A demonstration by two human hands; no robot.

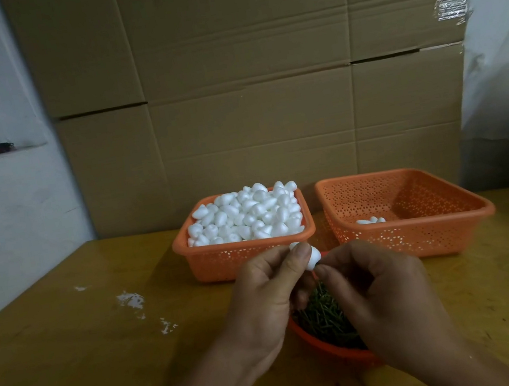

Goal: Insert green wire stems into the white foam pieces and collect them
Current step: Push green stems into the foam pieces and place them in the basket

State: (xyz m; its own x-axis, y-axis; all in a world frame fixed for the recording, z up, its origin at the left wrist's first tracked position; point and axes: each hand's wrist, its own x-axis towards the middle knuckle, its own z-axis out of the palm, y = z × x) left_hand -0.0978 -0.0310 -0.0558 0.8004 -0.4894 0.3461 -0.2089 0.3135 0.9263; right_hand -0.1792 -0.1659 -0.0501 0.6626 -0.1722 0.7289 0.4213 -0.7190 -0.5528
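Note:
My left hand (269, 294) pinches a white foam piece (312, 257) between thumb and fingers, above a small orange bowl (335, 352) full of green wire stems (324, 315). My right hand (384, 302) has its thumb and forefinger pinched together right under the foam piece; whatever it holds is hidden by the fingers. Behind the hands, an orange basket (224, 264) is heaped with white foam pieces (246, 215). To its right a second orange basket (419, 233) holds a few finished pieces (370, 221).
White foam crumbs (132, 300) lie scattered on the yellow wooden table (74, 371) to the left. Cardboard boxes (247, 93) form a wall behind the baskets. A white wall stands at left, and plastic-wrapped stock (507, 69) at right.

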